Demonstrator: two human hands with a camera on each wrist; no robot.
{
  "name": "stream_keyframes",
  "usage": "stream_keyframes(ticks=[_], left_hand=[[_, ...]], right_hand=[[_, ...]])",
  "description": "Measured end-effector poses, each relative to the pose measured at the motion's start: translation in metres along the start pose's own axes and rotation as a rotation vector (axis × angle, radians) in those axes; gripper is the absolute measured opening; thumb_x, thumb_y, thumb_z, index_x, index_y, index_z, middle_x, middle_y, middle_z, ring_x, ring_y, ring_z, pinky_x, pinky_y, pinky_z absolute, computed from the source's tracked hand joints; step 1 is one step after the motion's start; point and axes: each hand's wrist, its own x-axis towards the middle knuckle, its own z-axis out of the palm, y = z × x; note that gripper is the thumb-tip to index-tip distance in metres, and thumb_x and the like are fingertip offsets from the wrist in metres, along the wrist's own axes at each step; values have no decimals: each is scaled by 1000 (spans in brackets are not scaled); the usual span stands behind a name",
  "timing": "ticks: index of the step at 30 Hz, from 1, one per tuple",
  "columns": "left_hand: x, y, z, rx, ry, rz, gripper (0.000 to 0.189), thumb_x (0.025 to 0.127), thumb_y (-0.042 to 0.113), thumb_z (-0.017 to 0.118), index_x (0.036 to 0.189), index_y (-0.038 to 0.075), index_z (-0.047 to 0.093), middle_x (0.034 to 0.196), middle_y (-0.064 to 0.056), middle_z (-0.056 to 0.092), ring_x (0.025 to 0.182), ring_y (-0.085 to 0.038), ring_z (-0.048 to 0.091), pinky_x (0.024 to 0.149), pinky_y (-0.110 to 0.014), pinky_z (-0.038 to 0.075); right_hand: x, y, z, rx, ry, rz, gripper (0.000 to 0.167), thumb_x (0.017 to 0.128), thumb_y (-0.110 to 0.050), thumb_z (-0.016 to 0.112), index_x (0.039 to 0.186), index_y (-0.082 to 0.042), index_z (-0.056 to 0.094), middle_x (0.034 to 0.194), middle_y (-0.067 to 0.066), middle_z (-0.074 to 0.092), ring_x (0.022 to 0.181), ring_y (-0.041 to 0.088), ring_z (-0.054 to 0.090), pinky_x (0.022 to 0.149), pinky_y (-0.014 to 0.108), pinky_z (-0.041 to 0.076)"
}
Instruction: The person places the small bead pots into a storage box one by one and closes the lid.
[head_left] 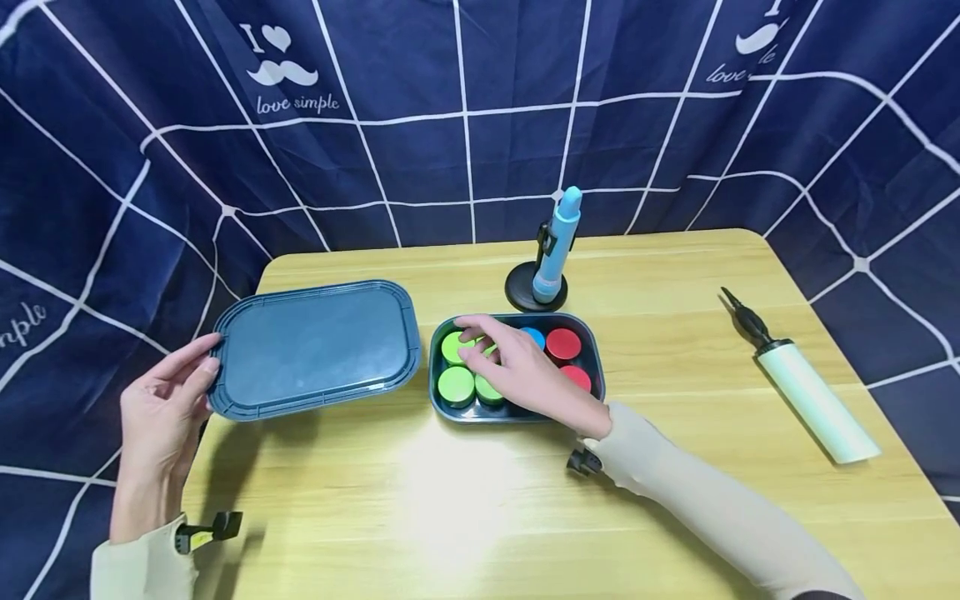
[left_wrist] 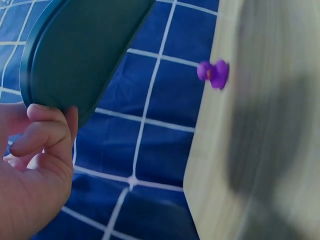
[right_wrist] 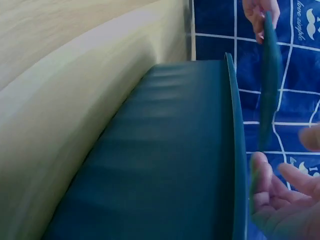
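Observation:
My left hand (head_left: pixel 162 408) pinches the left end of a flat dark teal lid (head_left: pixel 318 350), thumb on top and fingers beneath; it is held above the table at the left. In the left wrist view, the lid (left_wrist: pixel 75 55) rises from the fingertips of that hand (left_wrist: pixel 42 155). A matching deep box (head_left: pixel 517 421) stands mid-table with several round pots inside, green-topped (head_left: pixel 456 385) at left, blue (head_left: pixel 534 337) and red (head_left: pixel 563 343) at right. Over the box's middle hovers my right hand (head_left: pixel 513 362), fingers loosely bent and apart, partly covering the pots. In the right wrist view, the box's side wall (right_wrist: pixel 150 150) fills the middle.
A light-blue pen-shaped tool (head_left: pixel 557 246) leans in a black round-based stand (head_left: pixel 517 287) behind the box. To the right lies a pale green hand pump (head_left: pixel 813 400) with a black nozzle. The left wrist view shows a small purple duck figure (left_wrist: pixel 215 73) near the table's edge.

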Motion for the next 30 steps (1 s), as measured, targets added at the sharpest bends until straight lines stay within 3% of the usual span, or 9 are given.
stream_keyframes(ticks=[5,13,18,22,30], left_hand=[[0,0,17,-25,-34,-2,31,101,-19,65,130,-13,73,88,-7,76,62,-12,70,50,-20,54],[3,-15,44,20,-60,-7,28,102,-16,65,127,-10,76,84,-3,71,52,-6,57,43,-14,42],[4,-24,57,26,-103,-2,28,103,-14,65,128,-10,75,85,-3,70,54,-7,58,44,-15,43],[3,-29,65,66,-121,1,28,103,-11,67,130,-8,76,87,-2,69,55,-6,56,46,-15,44],[-1,-40,83,132,-190,-60,28,107,1,69,134,0,76,90,1,67,57,-5,54,48,-14,45]], right_hand=[[5,-3,3,65,70,1,46,113,-34,61,155,-14,60,124,-2,75,105,12,68,90,38,57],[7,-5,2,194,94,42,46,113,-32,61,158,-21,58,134,-4,72,116,14,70,94,43,54],[4,0,-2,212,138,54,42,113,-26,62,154,-21,62,128,2,71,116,19,66,96,41,52],[-1,3,-7,214,168,55,40,113,-21,61,153,-19,64,123,4,68,108,21,64,90,36,51],[-12,8,-25,248,222,53,35,114,-16,59,149,-13,66,112,9,61,89,25,57,78,28,48]])
